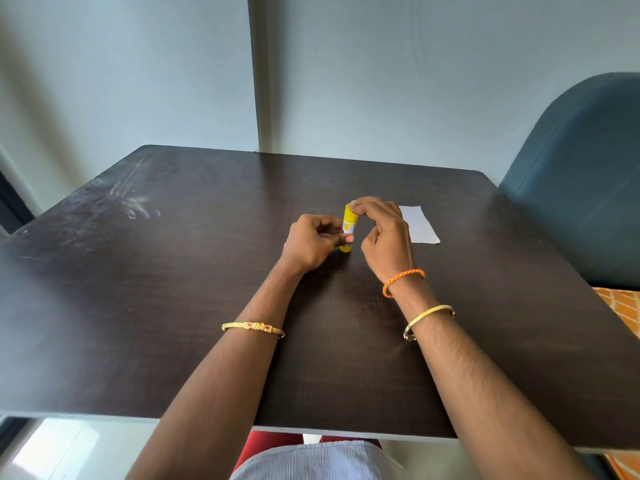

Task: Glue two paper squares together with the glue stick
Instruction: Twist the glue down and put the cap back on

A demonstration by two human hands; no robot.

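A yellow glue stick (349,223) stands upright on the dark table (173,289), near its middle. My left hand (311,244) pinches the lower part of the stick between thumb and fingers. My right hand (384,233) curls over the stick's top, fingertips on the cap end. White paper (420,225) lies flat on the table just right of my right hand, which partly hides it. I cannot tell whether it is one sheet or two stacked.
A blue-grey chair back (581,174) stands at the table's right side. An orange patterned cloth (620,306) shows beyond the right edge. A pale wall rises right behind the table's far edge. White scuff marks (135,199) streak the table's far left.
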